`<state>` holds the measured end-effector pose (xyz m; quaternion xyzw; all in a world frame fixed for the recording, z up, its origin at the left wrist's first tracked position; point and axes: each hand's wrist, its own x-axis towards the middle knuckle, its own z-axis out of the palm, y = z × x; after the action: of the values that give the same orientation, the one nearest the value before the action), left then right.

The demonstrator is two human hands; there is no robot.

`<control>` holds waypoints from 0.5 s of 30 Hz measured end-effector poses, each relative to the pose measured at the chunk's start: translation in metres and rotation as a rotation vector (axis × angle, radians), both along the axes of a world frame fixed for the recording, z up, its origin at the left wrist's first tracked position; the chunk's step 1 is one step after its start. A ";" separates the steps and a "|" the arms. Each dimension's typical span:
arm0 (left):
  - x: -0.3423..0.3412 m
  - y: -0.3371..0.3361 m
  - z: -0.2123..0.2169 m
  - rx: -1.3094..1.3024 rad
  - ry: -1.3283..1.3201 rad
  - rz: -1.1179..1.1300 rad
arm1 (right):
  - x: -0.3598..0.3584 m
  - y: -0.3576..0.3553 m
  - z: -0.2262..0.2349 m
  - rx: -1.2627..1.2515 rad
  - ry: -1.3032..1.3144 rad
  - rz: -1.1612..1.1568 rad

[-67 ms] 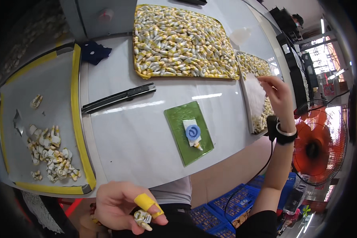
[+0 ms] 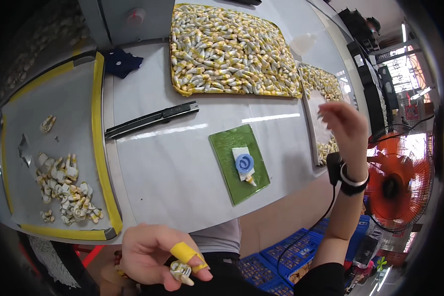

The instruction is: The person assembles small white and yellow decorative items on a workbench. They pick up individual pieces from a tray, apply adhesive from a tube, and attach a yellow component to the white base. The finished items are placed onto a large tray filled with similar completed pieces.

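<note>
My left hand (image 2: 158, 254), with yellow tape round one finger, is closed on a small white-and-yellow moulded piece (image 2: 181, 272) with curled ridges and a pale tip. My right hand (image 2: 344, 126) hovers above the right tray (image 2: 308, 114), its fingers loosely bent and apart, slightly blurred; I make out nothing in them. Many small white-and-yellow pieces (image 2: 325, 81) cover the far part of that tray, and others lie at its near end. On a green mat (image 2: 230, 180) in the middle rests a white block with a blue round spiral piece (image 2: 244, 163) on it.
A large yellow-edged tray (image 2: 182, 91) full of similar pieces stands at the back. Left lies a yellow-taped tray (image 2: 99, 148) with a heap of ridged pieces (image 2: 76, 200). A black box cutter (image 2: 153, 120) lies between. Blue crates (image 2: 281, 256) and an orange fan (image 2: 392, 182) are at right.
My right hand has drawn back slightly toward me from the right tray, fingers curling more. My left hand keeps hold of its piece. The whole view has shifted slightly.
</note>
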<state>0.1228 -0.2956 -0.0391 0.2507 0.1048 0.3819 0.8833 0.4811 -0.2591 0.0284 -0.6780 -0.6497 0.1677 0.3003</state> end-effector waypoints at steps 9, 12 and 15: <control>0.001 0.004 -0.002 0.122 -0.018 0.016 | -0.088 -0.020 -0.020 0.224 -0.416 0.560; -0.001 -0.003 0.001 0.039 0.014 0.069 | -0.088 -0.020 -0.020 0.193 -0.477 0.586; -0.001 -0.004 0.004 -0.020 0.025 0.086 | -0.089 -0.020 -0.021 0.146 -0.459 0.577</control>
<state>0.1214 -0.2998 -0.0351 0.2421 0.1302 0.4152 0.8672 0.3919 -0.2791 0.0074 -0.4639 -0.8746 0.0423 0.1346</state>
